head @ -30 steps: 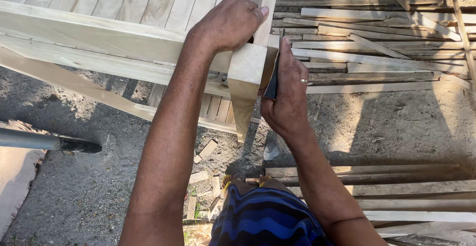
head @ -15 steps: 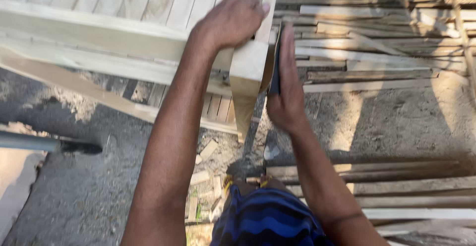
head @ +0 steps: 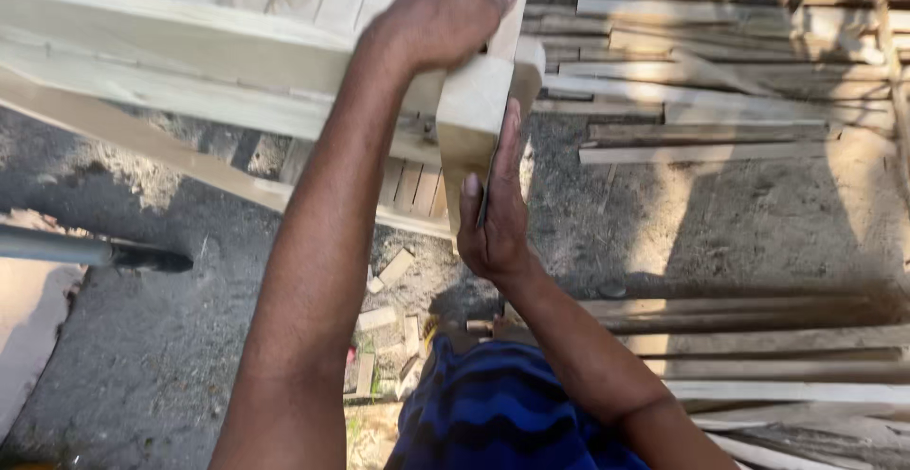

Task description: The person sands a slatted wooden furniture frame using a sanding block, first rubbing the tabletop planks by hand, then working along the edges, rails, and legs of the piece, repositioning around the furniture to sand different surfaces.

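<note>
A pale wooden post (head: pixel 471 115) hangs down from the corner of a slatted wooden frame (head: pixel 142 44). My left hand (head: pixel 441 15) is clamped over the top of that post where it meets the frame. My right hand (head: pixel 498 219) lies flat against the post's right face, fingers pointing up. It presses a thin dark sheet (head: pixel 483 207) against the wood; only the sheet's edge shows beside my thumb. The post's lower tip is partly hidden behind my right hand.
Loose wooden slats lie stacked on the ground at upper right (head: pixel 720 100) and lower right (head: pixel 777 347). Small wood offcuts (head: pixel 391 271) are scattered on the grey ground below the frame. A grey bar with a dark tip (head: pixel 104 254) pokes in from the left. Blue cloth (head: pixel 512 413) covers my lap.
My right hand has slid down the post's right face with the dark sheet under it. My left hand has kept its hold on the top of the post.
</note>
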